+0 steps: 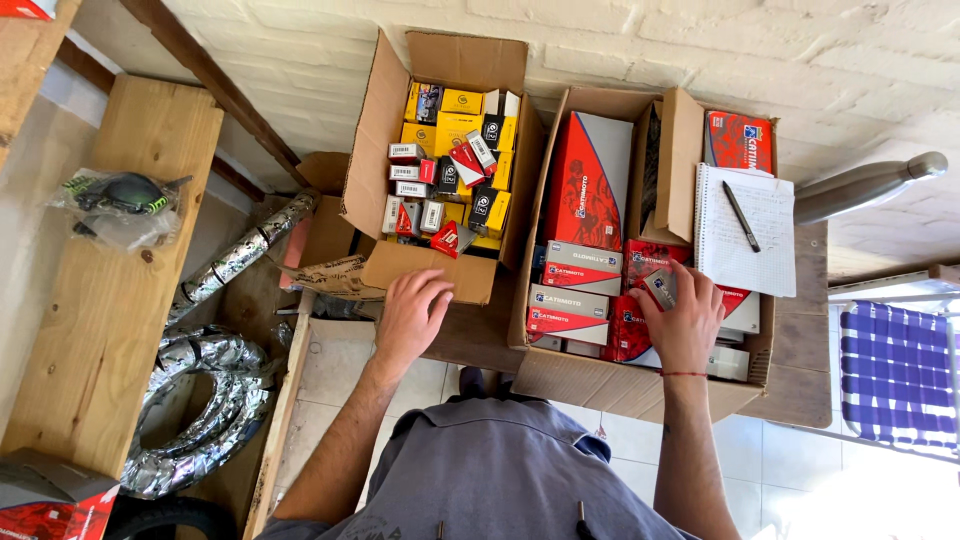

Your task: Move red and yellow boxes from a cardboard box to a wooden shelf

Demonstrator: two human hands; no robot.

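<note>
Sunlit whitewashed brick wall [800,60], pale tiled floor [800,470], wooden shelf [110,280].

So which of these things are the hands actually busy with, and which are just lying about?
In hand:
left hand resting on the front flap of the box of small packets
right hand among the red and grey packets in the bigger box

Lying about:
notepad with pen
foil-wrapped tyres
bagged part
blue checked chair

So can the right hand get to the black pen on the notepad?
Probably yes. The right hand rests on the red and grey boxes in the cardboard box, and the pen lies uncovered on the notepad just beyond it. Nothing stands between them.
</note>
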